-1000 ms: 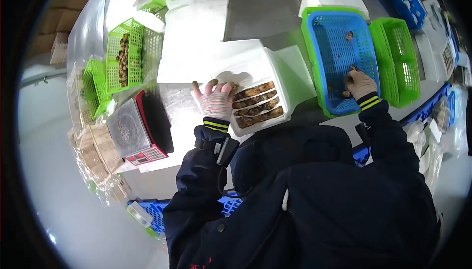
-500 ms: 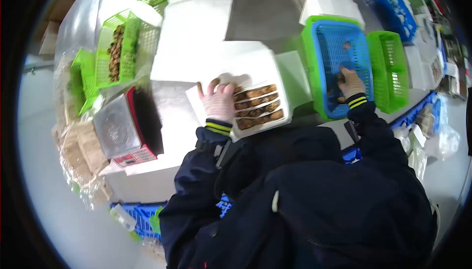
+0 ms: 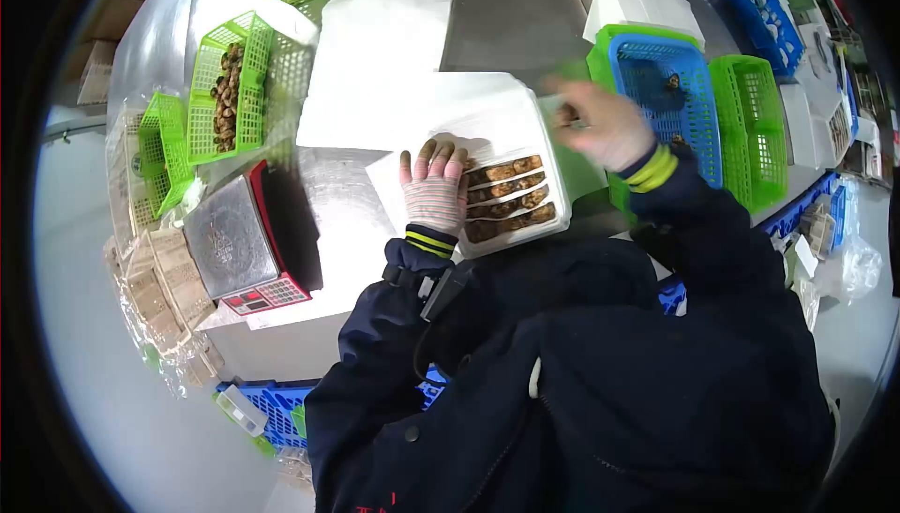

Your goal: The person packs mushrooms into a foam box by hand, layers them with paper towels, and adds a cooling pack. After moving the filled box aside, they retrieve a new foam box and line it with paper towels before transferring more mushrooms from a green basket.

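My left hand (image 3: 434, 185), in a striped glove, lies flat with its fingers stretched out at the left side of a white foam tray (image 3: 561, 196). Rows of brown, lumpy pieces (image 3: 511, 202) fill the near part of the tray, with thin white dividers between them. White paper (image 3: 487, 105) covers the tray's far part. My right hand (image 3: 607, 124), gloved and blurred, is between the tray and a blue basket (image 3: 710, 119). Its fingers are curled round something dark that I cannot make out. A few brown lumps (image 3: 673, 83) lie in the blue basket.
The blue basket sits inside a green one (image 3: 600, 67); another green basket (image 3: 750, 128) stands to its right. At left are a red-edged scale (image 3: 230, 236) and a green basket (image 3: 251, 119) of brown lumps. White sheets (image 3: 380, 44) lie at the back.
My right hand has lifted out of the blue basket and moved left toward the tray. My left hand stays at the tray's left side. The view has shifted slightly.
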